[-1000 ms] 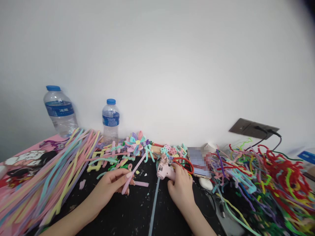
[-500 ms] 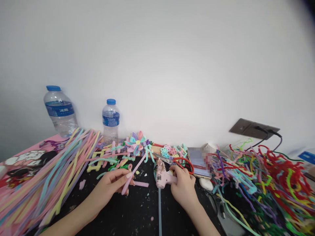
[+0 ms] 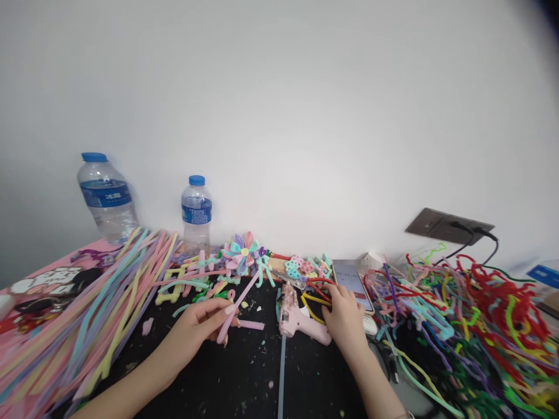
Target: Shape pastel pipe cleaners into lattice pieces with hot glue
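Note:
My left hand (image 3: 209, 326) pinches a pale pink-purple pipe cleaner (image 3: 240, 302) between thumb and fingers; one end slants up and a short part (image 3: 252, 325) sticks out to the right. My right hand (image 3: 347, 320) reaches over red-handled pliers (image 3: 318, 283), its fingers curled around the handle ends, which they partly hide. A yellow handle (image 3: 313, 311) shows beside its thumb. Just left of that hand lies a pink hot glue gun (image 3: 301, 323), with a glue stick (image 3: 282, 378) running out toward me. A pastel pipe-cleaner flower (image 3: 243, 253) stands behind.
Long pastel pipe cleaners (image 3: 100, 314) cover the left side, and a tangle of colourful ones (image 3: 480, 331) fills the right. Two water bottles (image 3: 196, 212) stand by the wall. A phone (image 3: 353, 288) and a white case (image 3: 369, 325) lie right of centre. Scraps dot the black mat (image 3: 227, 384).
My right hand has let go of the glue gun and moved right to the red handles. The gun's handle now lies in view. My left hand keeps the pipe cleaner almost still.

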